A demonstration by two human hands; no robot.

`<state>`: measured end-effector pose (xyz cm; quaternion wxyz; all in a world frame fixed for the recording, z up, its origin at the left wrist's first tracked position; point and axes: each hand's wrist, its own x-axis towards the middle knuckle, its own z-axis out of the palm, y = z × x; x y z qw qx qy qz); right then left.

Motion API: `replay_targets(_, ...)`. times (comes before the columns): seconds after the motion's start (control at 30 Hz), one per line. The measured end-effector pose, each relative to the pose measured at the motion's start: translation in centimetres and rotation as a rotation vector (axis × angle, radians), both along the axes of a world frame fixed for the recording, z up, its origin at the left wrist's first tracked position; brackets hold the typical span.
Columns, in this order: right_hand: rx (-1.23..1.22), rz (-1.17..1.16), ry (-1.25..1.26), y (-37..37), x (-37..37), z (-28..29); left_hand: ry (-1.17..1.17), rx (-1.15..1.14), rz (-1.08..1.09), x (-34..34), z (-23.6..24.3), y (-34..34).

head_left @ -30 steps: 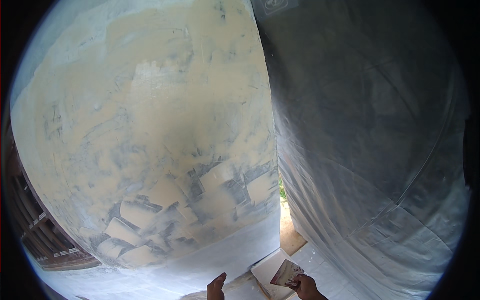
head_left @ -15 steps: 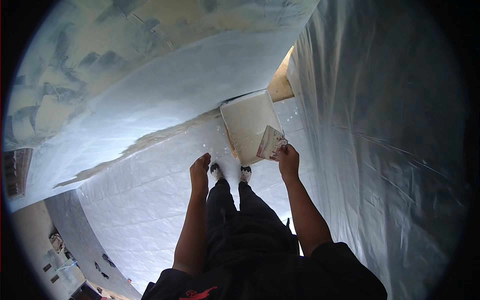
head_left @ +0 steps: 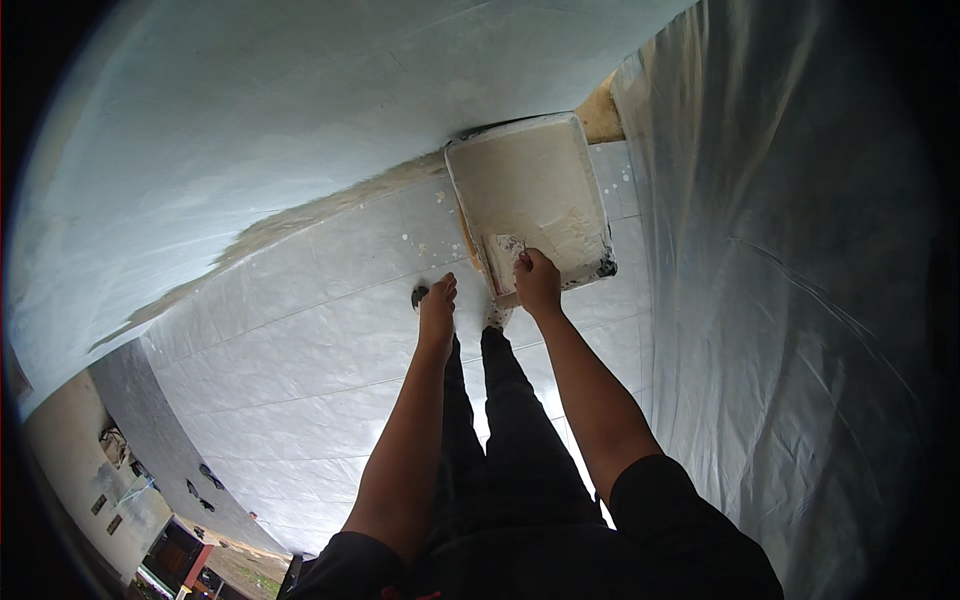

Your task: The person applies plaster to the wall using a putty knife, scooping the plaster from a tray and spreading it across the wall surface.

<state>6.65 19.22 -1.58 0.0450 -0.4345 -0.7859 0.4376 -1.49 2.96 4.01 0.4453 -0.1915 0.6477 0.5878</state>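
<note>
In my right hand [head_left: 539, 280] is a flat, square scraper [head_left: 503, 257], its face smeared with white and reddish residue. The fingers close on the scraper's edge, and its blade lies over the near left corner of a large pale tray [head_left: 452, 172]. Off-white paste [head_left: 530, 180] covers the tray's inside, rougher toward the near right. My left hand [head_left: 437, 308] is near the tray's near left corner, apart from it. It holds nothing that I can see, and its fingers are stretched forward.
A pale, partly coated wall [head_left: 330, 130] rises along the left and far side, behind the tray. Translucent plastic sheeting [head_left: 760, 300] hangs on the right. Grey tiled floor [head_left: 300, 320] with white splatters lies around my feet. Dark footwear [head_left: 205, 485] lies at the lower left.
My right hand has moved forward and left, bringing the scraper from above the tray's near right side to its near left corner. My left hand has moved slightly right and forward.
</note>
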Motion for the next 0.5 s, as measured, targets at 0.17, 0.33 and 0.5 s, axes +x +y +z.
replay_targets(0.17, -0.024, -0.085, 0.023, -0.6, -1.2, -0.2, -0.053, 0.01, -0.02, -0.6, -3.1, 1.1)
replay_targets(0.33, 0.005, -0.149, -0.078, -0.3, -1.2, -0.2, -0.139, 0.026, -0.051, -0.3, -4.4, 2.3)
replay_targets(0.5, 0.041, -0.284, 0.008, 0.7, -1.2, 0.7, -0.149, 0.039, -0.065, -0.4, -4.3, 2.4)
